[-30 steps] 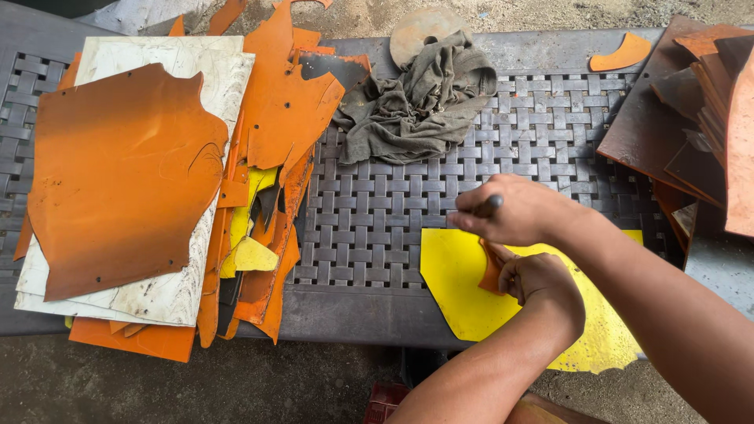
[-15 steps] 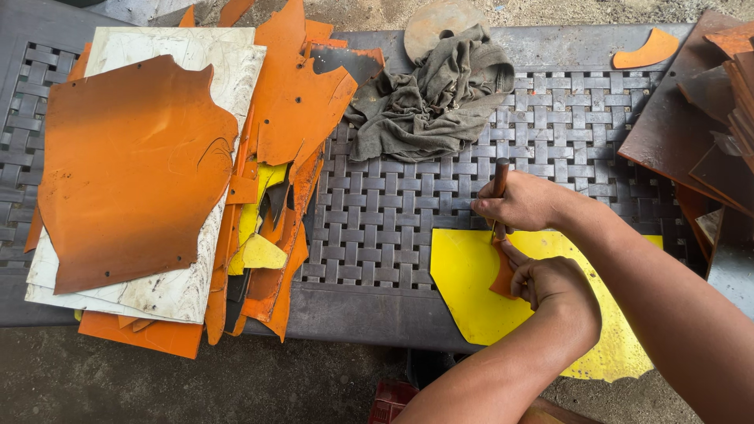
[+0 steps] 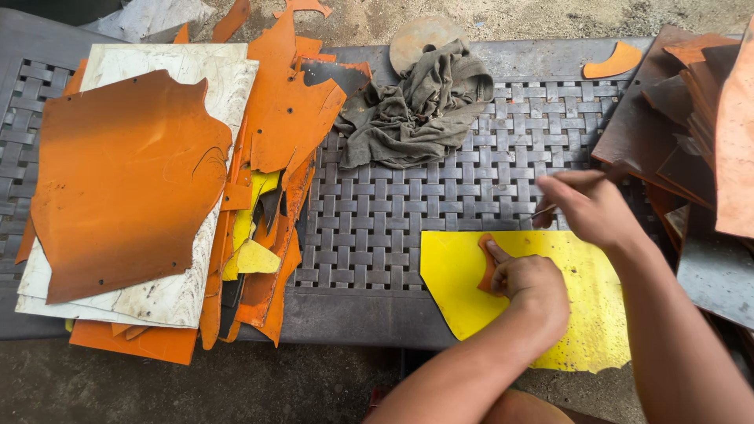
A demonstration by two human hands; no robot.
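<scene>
Yellow sheet overhangs the table's near edge, left hand pinning an orange template, right hand gripping a thin tool.

A dark grey woven-lattice table stands on gritty, bare ground in daylight.

The right hand is motion-blurred, its thin tool perhaps a pen; the brown leather stack runs off the right edge.
</scene>
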